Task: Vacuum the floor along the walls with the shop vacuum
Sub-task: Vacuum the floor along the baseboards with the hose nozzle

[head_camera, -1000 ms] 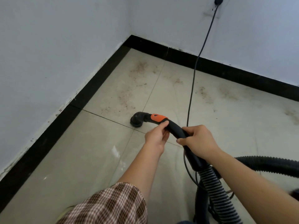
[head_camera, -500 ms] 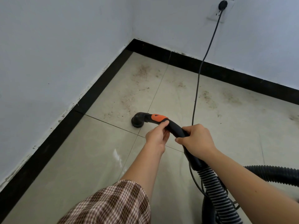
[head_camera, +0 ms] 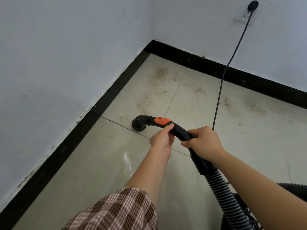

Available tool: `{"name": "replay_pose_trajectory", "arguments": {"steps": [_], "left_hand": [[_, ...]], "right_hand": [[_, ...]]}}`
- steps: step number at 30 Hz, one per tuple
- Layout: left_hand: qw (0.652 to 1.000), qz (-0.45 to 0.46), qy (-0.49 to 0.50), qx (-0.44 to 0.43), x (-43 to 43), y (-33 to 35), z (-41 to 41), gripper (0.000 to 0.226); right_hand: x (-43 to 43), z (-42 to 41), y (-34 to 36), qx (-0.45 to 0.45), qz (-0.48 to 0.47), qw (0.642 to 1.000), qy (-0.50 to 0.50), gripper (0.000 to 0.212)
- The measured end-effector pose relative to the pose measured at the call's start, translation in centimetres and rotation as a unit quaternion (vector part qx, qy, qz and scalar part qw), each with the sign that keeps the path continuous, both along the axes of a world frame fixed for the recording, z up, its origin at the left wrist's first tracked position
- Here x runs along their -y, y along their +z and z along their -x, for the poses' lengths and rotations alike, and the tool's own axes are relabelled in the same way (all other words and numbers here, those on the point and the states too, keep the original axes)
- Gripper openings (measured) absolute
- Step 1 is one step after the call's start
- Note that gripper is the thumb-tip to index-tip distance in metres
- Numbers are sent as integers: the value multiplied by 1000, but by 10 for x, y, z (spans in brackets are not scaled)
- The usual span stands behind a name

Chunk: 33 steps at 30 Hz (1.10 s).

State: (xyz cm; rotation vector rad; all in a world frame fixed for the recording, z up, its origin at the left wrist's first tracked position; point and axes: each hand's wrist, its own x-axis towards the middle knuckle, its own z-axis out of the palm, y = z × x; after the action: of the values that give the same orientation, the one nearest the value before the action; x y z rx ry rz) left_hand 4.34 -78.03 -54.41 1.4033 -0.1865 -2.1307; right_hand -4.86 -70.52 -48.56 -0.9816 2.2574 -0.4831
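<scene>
The shop vacuum's black curved hose handle carries an orange slider and ends in a round nozzle pointing down at the beige tiled floor, over a grout line near the left wall. My left hand grips the handle just behind the orange slider. My right hand grips it further back, above the ribbed hose. Brown dirt patches lie on the tiles toward the corner. Only a dark edge of the vacuum body shows at the bottom right.
Black baseboards run along both white walls and meet at the far corner. A black power cord hangs from a plug in a wall socket and runs down behind my right hand. More hose loops at the right edge.
The nozzle has shifted slightly toward the left wall and corner, with both hands keeping their grip. The view has tilted up, showing more of the wall socket.
</scene>
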Motion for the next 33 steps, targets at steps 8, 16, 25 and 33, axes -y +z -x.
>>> {"name": "replay_pose_trajectory", "arguments": {"steps": [8, 16, 25, 33], "left_hand": [[1000, 1, 26, 7, 19, -3, -24, 27], [999, 10, 38, 11, 40, -7, -41, 24], [999, 17, 49, 13, 62, -9, -58, 13], [998, 19, 58, 12, 80, -7, -70, 25]], "right_hand": [[21, -20, -5, 13, 14, 1000, 22, 10], [42, -36, -10, 15, 29, 999, 29, 11], [65, -50, -17, 6, 36, 998, 42, 8], [85, -61, -22, 2, 44, 998, 43, 19]]}}
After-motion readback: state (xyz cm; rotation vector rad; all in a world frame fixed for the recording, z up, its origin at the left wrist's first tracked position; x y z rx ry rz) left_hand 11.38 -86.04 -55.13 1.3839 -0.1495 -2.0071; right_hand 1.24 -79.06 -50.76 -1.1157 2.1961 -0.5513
